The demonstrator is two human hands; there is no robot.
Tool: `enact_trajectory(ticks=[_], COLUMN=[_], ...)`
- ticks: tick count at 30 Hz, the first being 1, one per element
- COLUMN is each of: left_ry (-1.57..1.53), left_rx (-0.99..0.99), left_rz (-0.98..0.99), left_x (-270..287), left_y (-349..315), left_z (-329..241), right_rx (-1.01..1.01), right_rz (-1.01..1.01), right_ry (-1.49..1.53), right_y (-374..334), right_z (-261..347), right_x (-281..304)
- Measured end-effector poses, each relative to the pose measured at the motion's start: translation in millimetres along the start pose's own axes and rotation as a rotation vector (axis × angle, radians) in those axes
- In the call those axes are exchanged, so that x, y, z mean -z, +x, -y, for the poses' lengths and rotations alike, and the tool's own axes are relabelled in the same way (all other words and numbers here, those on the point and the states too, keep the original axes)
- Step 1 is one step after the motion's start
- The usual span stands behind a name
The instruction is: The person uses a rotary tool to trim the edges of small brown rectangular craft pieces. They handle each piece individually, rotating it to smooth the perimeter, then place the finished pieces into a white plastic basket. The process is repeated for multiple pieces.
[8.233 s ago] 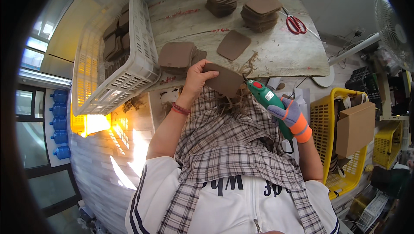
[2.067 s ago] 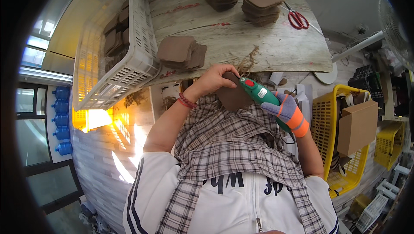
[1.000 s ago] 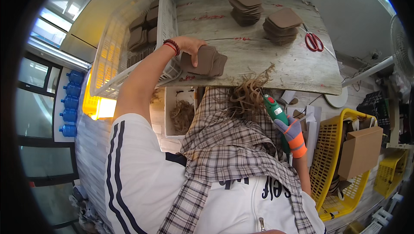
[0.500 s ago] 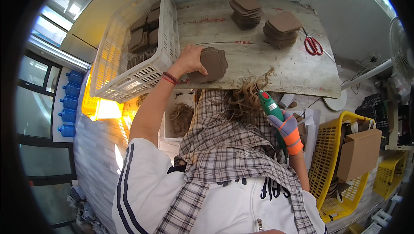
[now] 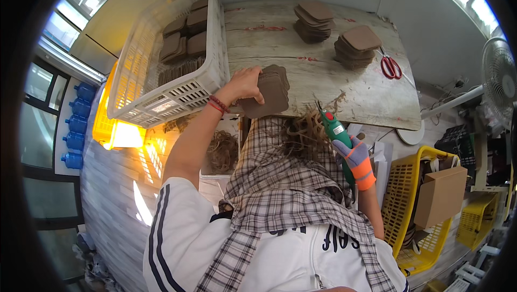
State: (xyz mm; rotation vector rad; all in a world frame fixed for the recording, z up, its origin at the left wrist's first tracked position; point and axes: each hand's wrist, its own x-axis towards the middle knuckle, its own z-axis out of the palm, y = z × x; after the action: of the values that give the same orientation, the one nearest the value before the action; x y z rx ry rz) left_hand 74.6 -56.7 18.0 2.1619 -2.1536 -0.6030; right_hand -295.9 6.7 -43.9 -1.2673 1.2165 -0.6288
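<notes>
My left hand grips the left edge of a brown rounded-square pad at the table's front edge. Its thumb lies on top, and more pads of the same kind fan out beneath and behind the pad. In a purple and orange glove, my right hand is wrapped round a green electric cutter with a red button. The cutter's narrow tip points up toward the table edge. Curly brown trimmings lie in my lap, just left of the tool.
Two stacks of brown pads and red-handled scissors sit on the worn table. A white crate holding pads stands at left. Yellow baskets and a fan are at right.
My left hand has shifted with the pad slightly toward me, and the pad now juts out over the table's front edge. My right hand and the cutter have barely moved.
</notes>
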Motion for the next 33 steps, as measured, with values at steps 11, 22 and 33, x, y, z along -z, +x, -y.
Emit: enact_trajectory(ticks=[11,22,33], left_ry=[-0.111,0.041,0.196], left_rx=[-0.058,-0.242,-0.231], left_rz=[0.022,-0.523,-0.542], left_x=[-13.2,-15.5,-24.7], left_y=[-20.3,-15.9,-9.2], left_z=[-15.8,-27.0,-33.9], right_rx=[0.068,0.061,0.008], right_rz=[-0.059,-0.079,-0.053], right_ry=[-0.109,0.043,-0.2], right_y=[15.9,61.3,108.7], right_z=[10.8,46.3,76.7], right_x=[-15.0,-25.6,-68.4])
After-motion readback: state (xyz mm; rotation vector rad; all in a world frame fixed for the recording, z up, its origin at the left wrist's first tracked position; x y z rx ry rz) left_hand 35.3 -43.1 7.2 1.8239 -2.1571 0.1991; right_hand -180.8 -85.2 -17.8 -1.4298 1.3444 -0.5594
